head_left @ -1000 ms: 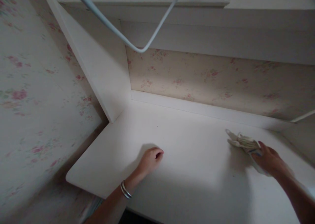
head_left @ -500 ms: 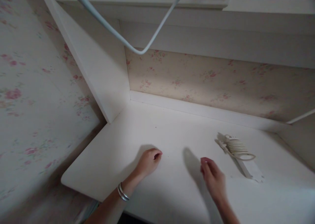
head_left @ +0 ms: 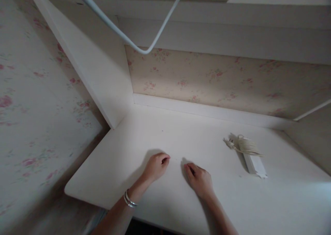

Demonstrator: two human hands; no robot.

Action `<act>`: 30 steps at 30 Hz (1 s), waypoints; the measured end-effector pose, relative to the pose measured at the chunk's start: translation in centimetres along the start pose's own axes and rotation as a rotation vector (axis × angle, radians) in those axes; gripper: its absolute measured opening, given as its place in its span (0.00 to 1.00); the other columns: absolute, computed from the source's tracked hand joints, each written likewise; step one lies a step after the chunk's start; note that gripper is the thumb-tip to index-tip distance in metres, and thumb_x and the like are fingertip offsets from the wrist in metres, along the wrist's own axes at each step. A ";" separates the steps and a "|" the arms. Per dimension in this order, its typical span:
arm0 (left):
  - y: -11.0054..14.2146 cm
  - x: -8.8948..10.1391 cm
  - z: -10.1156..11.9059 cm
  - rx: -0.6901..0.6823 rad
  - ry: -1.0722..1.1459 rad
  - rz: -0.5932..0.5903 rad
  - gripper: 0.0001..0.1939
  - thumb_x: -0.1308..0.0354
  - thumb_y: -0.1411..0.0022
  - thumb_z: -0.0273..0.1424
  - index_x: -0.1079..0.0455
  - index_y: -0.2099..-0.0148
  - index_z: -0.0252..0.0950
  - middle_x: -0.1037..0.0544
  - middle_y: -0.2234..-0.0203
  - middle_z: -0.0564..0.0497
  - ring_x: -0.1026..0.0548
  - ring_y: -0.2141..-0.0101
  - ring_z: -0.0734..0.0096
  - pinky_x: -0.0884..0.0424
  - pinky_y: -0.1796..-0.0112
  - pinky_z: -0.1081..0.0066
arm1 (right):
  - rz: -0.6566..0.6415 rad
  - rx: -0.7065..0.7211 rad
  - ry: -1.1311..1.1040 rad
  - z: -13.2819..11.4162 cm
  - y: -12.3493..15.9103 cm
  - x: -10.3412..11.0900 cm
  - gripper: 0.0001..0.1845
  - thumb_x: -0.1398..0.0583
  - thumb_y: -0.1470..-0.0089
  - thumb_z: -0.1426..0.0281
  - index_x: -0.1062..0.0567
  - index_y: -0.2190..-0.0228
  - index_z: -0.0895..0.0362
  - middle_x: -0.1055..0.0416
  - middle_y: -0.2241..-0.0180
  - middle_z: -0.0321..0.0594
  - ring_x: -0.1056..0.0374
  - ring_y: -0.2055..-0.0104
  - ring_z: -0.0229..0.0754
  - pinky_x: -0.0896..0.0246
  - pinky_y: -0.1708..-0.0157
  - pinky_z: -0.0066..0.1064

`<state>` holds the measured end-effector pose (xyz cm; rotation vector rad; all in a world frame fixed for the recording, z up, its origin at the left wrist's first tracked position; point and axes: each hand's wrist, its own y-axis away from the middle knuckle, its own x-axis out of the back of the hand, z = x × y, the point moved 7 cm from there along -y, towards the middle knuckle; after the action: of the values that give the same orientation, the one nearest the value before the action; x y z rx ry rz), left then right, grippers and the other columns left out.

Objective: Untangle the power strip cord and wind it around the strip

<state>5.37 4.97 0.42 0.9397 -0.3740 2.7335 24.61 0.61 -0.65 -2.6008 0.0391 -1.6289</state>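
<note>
My left hand (head_left: pixel 156 166) rests on the white desk (head_left: pixel 134 142), fingers curled into a loose fist, with silver bangles (head_left: pixel 129 198) at the wrist. My right hand (head_left: pixel 199 180) lies a little to its right on the same surface, its fingers folded in as well. A small gap separates the two hands, and nothing shows in either. Off to the right of my right hand lies a white power strip (head_left: pixel 256 165) with its pale cord (head_left: pixel 248 147) wound around one end. The plug (head_left: pixel 229 143) sits beside the coil, pointing left. Neither hand touches the strip.
A light-coloured cable (head_left: pixel 144 51) hangs in a loop across the upper view. A white side panel (head_left: pixel 95 62) stands at the left, and a shelf (head_left: pixel 207 12) crosses above the desk. Floral wallpaper (head_left: pixel 181 76) covers the wall behind. The desk's rounded corner (head_left: pixel 66 190) is at the left.
My right hand has moved left, away from the power strip and closer to my left hand, coming down onto the desk. The cord loop on the strip lies flatter. My left hand stays put.
</note>
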 end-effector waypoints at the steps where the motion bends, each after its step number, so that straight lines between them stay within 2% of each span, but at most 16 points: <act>1: 0.0 0.0 0.0 -0.001 -0.002 0.000 0.11 0.50 0.38 0.28 0.25 0.62 0.38 0.20 0.67 0.51 0.24 0.66 0.70 0.32 0.63 0.73 | 0.003 0.004 0.003 0.0 0.0 0.0 0.23 0.54 0.38 0.55 0.24 0.65 0.50 0.23 0.72 0.37 0.27 0.70 0.42 0.44 0.72 0.28; 17: 0.1 0.2 0.2 0.010 -0.001 -0.006 0.12 0.50 0.38 0.28 0.24 0.61 0.38 0.20 0.66 0.51 0.24 0.66 0.69 0.31 0.63 0.72 | 0.015 0.031 -0.004 -0.3 0.1 0.3 0.27 0.57 0.38 0.53 0.23 0.64 0.52 0.22 0.71 0.40 0.27 0.70 0.42 0.43 0.72 0.27; 30: 0.1 0.1 0.0 0.012 0.000 0.005 0.12 0.50 0.38 0.28 0.24 0.61 0.37 0.20 0.68 0.51 0.25 0.67 0.71 0.32 0.64 0.73 | 0.005 0.026 0.005 -0.3 0.1 0.2 0.24 0.55 0.38 0.55 0.23 0.65 0.52 0.23 0.71 0.38 0.27 0.70 0.42 0.45 0.73 0.27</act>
<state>5.26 4.91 0.50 0.9428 -0.3601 2.7433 24.47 0.51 -0.34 -2.5753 0.0254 -1.6239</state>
